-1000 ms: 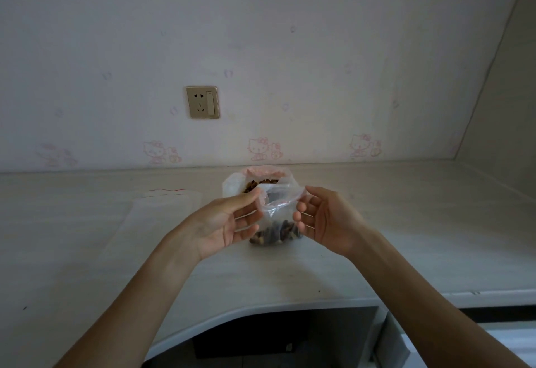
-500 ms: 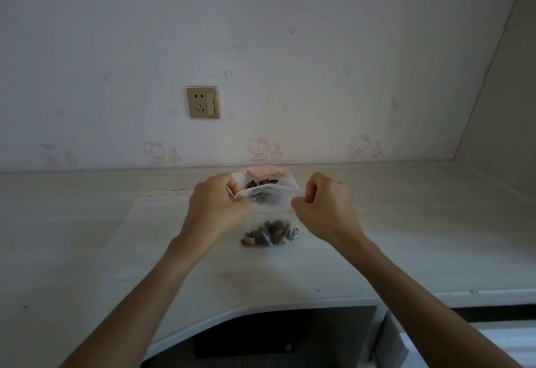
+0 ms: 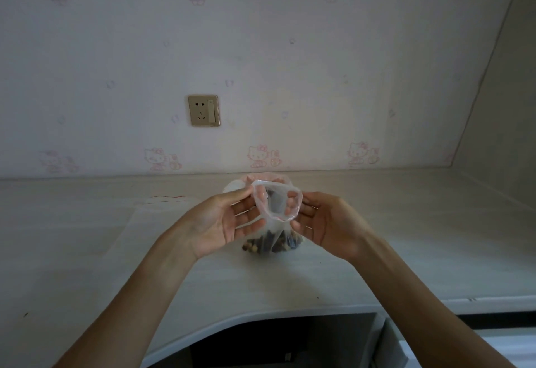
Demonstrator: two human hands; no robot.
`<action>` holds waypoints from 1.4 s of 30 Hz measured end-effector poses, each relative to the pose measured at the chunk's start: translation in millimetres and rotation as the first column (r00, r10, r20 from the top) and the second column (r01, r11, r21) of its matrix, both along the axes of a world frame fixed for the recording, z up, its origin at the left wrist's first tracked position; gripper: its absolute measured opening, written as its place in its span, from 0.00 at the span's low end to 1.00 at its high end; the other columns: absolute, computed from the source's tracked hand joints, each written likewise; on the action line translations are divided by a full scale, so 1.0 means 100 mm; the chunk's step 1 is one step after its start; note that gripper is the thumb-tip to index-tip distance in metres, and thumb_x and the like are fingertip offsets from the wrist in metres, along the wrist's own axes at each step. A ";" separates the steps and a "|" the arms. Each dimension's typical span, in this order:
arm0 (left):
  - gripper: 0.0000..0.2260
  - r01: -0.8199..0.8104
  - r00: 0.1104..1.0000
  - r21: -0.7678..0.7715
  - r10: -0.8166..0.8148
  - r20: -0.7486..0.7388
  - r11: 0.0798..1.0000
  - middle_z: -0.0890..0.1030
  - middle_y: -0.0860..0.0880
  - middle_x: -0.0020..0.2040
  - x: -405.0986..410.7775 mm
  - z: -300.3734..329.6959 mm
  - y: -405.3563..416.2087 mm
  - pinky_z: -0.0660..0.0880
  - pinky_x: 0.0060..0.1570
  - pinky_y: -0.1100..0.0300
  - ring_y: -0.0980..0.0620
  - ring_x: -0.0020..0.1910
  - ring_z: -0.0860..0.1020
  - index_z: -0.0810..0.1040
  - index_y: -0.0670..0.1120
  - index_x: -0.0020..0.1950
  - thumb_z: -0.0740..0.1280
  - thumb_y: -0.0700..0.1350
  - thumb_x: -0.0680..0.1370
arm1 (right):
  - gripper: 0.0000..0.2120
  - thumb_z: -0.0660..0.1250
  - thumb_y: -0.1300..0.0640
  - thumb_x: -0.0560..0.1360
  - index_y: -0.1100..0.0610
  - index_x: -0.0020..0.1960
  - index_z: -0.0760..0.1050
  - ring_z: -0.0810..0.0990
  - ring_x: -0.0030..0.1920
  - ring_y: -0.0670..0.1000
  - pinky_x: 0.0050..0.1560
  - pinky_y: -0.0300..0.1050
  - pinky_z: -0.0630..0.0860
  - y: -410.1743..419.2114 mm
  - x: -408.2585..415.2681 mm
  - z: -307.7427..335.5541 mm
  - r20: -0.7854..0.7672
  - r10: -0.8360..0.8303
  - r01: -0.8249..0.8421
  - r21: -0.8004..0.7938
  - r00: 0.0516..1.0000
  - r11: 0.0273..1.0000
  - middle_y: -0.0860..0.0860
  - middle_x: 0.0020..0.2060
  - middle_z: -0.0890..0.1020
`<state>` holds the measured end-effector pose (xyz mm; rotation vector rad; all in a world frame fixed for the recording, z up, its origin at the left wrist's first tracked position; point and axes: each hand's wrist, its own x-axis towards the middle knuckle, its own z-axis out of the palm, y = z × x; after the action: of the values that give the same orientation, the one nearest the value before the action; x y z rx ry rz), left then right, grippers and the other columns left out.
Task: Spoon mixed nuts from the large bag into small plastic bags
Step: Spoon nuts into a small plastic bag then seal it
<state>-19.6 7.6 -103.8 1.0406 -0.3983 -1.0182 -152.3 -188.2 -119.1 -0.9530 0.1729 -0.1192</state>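
The person holds a small plastic bag (image 3: 275,208) upright at the middle of the desk (image 3: 406,251), with its mouth pulled into an open oval. The left hand (image 3: 223,222) pinches the rim at 9 o'clock between thumb and fingers, and the right hand (image 3: 322,222) pinches it at 3 o'clock in the same way. Mixed nuts (image 3: 272,244) already lie in the bottom of the bag, which rests on the desk surface. The step in hand seems to be opening or checking this bag, either for another spoonful or before closing it. No spoon is visible, so the next move probably needs one hand to let go while the other keeps the mouth open.

The bag is thin, clear and soft, with a pink strip at the rim, and it wrinkles easily. Behind it at 12 o'clock stands the large bag (image 3: 240,185), mostly hidden. Flat empty bags (image 3: 162,208) lie at 10 o'clock. The desk is pale, matte wood grain.
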 end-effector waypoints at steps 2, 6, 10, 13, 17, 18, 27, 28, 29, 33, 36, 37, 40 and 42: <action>0.21 -0.046 0.999 -0.014 0.045 -0.011 0.999 0.85 0.45 0.51 -0.02 -0.03 -0.02 0.85 0.43 0.53 0.50 0.44 0.85 0.80 0.42 0.66 0.75 0.43 0.74 | 0.08 0.69 0.60 0.74 0.60 0.49 0.86 0.86 0.39 0.50 0.40 0.44 0.84 0.03 0.01 0.00 0.023 0.002 -0.002 0.014 1.000 1.000 0.54 0.41 0.86; 0.16 -0.133 0.991 -0.001 0.133 0.017 0.991 0.85 0.46 0.45 -0.06 -0.02 -0.04 0.83 0.34 0.60 0.54 0.38 0.84 0.86 0.42 0.54 0.80 0.43 0.68 | 0.07 0.71 0.60 0.73 0.59 0.48 0.87 0.84 0.38 0.48 0.37 0.40 0.82 0.05 0.00 0.02 0.037 0.005 -0.003 -0.059 0.999 0.998 0.53 0.40 0.85; 0.09 -0.181 0.980 0.011 0.179 0.085 0.983 0.84 0.49 0.39 -0.07 0.02 -0.05 0.81 0.32 0.64 0.57 0.32 0.81 0.88 0.45 0.42 0.81 0.43 0.63 | 0.06 0.74 0.60 0.73 0.60 0.49 0.86 0.81 0.38 0.47 0.31 0.37 0.76 0.07 0.00 0.08 0.019 0.059 -0.054 -0.209 0.998 0.977 0.54 0.41 0.84; 0.10 -0.201 0.967 0.040 0.192 0.167 0.979 0.82 0.50 0.36 -0.11 0.04 -0.07 0.80 0.31 0.65 0.57 0.31 0.80 0.86 0.47 0.41 0.82 0.44 0.63 | 0.05 0.76 0.61 0.70 0.60 0.45 0.86 0.79 0.35 0.46 0.30 0.37 0.75 0.14 0.01 0.09 -0.040 0.053 -0.062 -0.281 0.998 0.958 0.54 0.38 0.82; 0.07 -0.327 0.915 0.093 0.291 0.278 0.940 0.81 0.49 0.33 -0.08 0.08 -0.06 0.79 0.29 0.63 0.57 0.28 0.79 0.85 0.47 0.41 0.78 0.36 0.70 | 0.09 0.68 0.74 0.75 0.62 0.42 0.80 0.77 0.30 0.49 0.26 0.40 0.72 0.16 0.03 0.11 -0.014 -0.233 0.201 -0.454 0.972 0.868 0.57 0.33 0.80; 0.09 -0.386 0.885 0.102 0.337 0.322 0.917 0.80 0.49 0.32 -0.06 0.10 -0.06 0.79 0.29 0.63 0.57 0.26 0.77 0.84 0.47 0.39 0.76 0.33 0.72 | 0.11 0.65 0.76 0.75 0.62 0.42 0.77 0.76 0.28 0.50 0.25 0.41 0.72 0.15 0.03 0.13 0.023 -0.316 0.283 -0.508 0.949 0.814 0.58 0.32 0.79; 0.08 -0.722 0.061 0.033 0.017 0.998 0.691 0.82 0.51 0.31 -0.06 0.39 -0.01 0.78 0.35 0.58 0.51 0.31 0.83 0.80 0.51 0.38 0.73 0.39 0.71 | 0.15 0.61 0.72 0.70 0.51 0.37 0.67 0.74 0.28 0.50 0.23 0.38 0.65 0.28 0.13 0.33 0.427 -0.451 0.422 -0.899 0.783 -0.119 0.48 0.29 0.75; 0.07 -0.716 0.076 0.069 -0.020 0.997 0.695 0.82 0.50 0.34 -0.07 0.43 -0.03 0.79 0.36 0.57 0.50 0.33 0.83 0.80 0.52 0.38 0.73 0.41 0.72 | 0.13 0.61 0.70 0.71 0.52 0.39 0.68 0.77 0.29 0.51 0.25 0.42 0.70 0.27 0.15 0.37 0.382 -0.465 0.385 -0.918 0.799 -0.093 0.49 0.31 0.77; 0.06 -0.697 0.129 0.119 -0.041 0.991 0.707 0.82 0.50 0.35 -0.07 0.45 -0.04 0.81 0.37 0.56 0.50 0.34 0.83 0.80 0.52 0.39 0.74 0.42 0.73 | 0.09 0.62 0.69 0.72 0.55 0.41 0.71 0.80 0.29 0.54 0.26 0.48 0.77 0.25 0.17 0.41 0.299 -0.484 0.347 -0.938 0.823 0.011 0.51 0.32 0.79; 0.04 -0.528 0.494 0.278 0.024 0.869 0.803 0.80 0.54 0.34 -0.07 0.47 -0.11 0.82 0.33 0.58 0.57 0.33 0.80 0.85 0.50 0.43 0.78 0.47 0.75 | 0.07 0.67 0.60 0.79 0.63 0.45 0.76 0.78 0.22 0.49 0.25 0.48 0.81 0.13 0.16 0.51 -0.061 -0.417 0.162 -0.864 0.907 0.478 0.56 0.33 0.75; 0.10 -0.410 0.700 0.314 0.074 0.711 0.856 0.81 0.57 0.29 -0.06 0.49 -0.12 0.81 0.33 0.60 0.61 0.29 0.80 0.87 0.46 0.47 0.78 0.52 0.75 | 0.13 0.69 0.51 0.80 0.61 0.44 0.81 0.79 0.28 0.50 0.33 0.47 0.82 0.04 0.13 0.52 -0.176 -0.260 0.066 -0.698 0.949 0.713 0.53 0.33 0.75; 0.13 -0.389 0.739 0.315 0.088 0.668 0.866 0.80 0.57 0.29 -0.05 0.50 -0.13 0.81 0.33 0.60 0.61 0.28 0.79 0.88 0.44 0.49 0.78 0.53 0.75 | 0.14 0.69 0.50 0.80 0.59 0.43 0.81 0.79 0.31 0.50 0.35 0.47 0.82 0.01 0.13 0.52 -0.199 -0.200 0.028 -0.638 0.959 0.770 0.52 0.33 0.76; 0.15 -0.360 0.779 0.294 0.112 0.617 0.886 0.80 0.56 0.30 -0.05 0.50 -0.16 0.82 0.35 0.62 0.61 0.28 0.79 0.87 0.42 0.49 0.77 0.54 0.75 | 0.10 0.69 0.52 0.80 0.56 0.43 0.82 0.80 0.35 0.50 0.37 0.44 0.78 -0.05 0.14 0.49 -0.232 -0.102 -0.026 -0.489 0.967 0.872 0.52 0.36 0.80; 0.10 -0.340 0.803 0.282 0.121 0.584 0.897 0.80 0.55 0.31 -0.05 0.51 -0.16 0.80 0.33 0.63 0.60 0.28 0.78 0.86 0.46 0.47 0.78 0.52 0.74 | 0.06 0.71 0.55 0.79 0.56 0.44 0.81 0.80 0.37 0.49 0.38 0.43 0.75 -0.08 0.14 0.46 -0.226 -0.059 -0.040 -0.410 0.972 0.911 0.51 0.37 0.81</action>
<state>-25.0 -8.3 -53.1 1.7056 -0.5389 -0.5526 -137.9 -196.1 -72.7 -1.3914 0.3813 -0.0511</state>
